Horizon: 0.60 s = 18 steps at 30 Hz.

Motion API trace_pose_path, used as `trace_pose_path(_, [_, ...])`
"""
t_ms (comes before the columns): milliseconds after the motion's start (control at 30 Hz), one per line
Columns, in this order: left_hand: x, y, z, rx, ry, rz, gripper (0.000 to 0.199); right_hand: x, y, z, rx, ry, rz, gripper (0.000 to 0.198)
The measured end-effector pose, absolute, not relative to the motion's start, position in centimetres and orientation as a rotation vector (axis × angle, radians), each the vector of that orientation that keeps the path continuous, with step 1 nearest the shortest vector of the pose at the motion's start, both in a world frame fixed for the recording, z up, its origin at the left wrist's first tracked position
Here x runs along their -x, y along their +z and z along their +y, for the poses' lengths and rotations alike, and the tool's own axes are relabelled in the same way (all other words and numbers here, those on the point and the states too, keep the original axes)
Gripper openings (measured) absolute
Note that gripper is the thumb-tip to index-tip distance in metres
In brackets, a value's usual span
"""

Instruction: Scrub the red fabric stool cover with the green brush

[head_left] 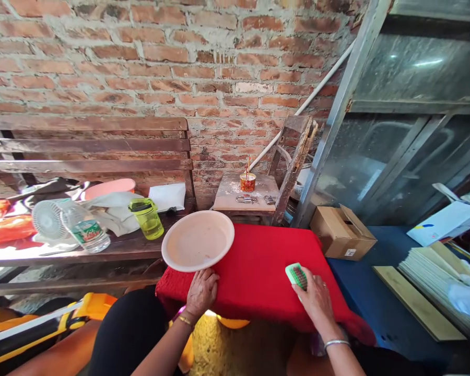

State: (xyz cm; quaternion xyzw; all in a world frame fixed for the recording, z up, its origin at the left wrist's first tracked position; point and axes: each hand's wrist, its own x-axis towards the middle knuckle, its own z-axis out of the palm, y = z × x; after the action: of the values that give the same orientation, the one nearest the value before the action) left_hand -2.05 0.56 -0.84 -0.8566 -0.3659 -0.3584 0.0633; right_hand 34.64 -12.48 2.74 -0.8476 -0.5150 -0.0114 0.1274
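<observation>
Green block (296,277) in hand at red cloth (262,250)

The person's right hand (315,296) has thumb and fingers closed around the block, toward the cloth's right edge. The left hand (202,291), fingers partly curled, is at the near rim of a pale basin (198,240) by the left edge; whether it grips cannot be told.
</observation>
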Motion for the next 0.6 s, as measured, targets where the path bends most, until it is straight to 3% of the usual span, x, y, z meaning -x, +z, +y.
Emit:
trace_pose_path(333, [2.2, -0.8, 0.5, 2.598, -1.054, -1.16, 0.024, -45.0, 4.9, -13.8, 2.712, -0.175, -0.979, 0.06])
trace_pose_path(600, [2.8, -0.8, 0.9, 2.62, -0.997, -1.16, 0.023, -36.3, 4.5, -8.8, 2.316, 0.089, -1.514, 0.063])
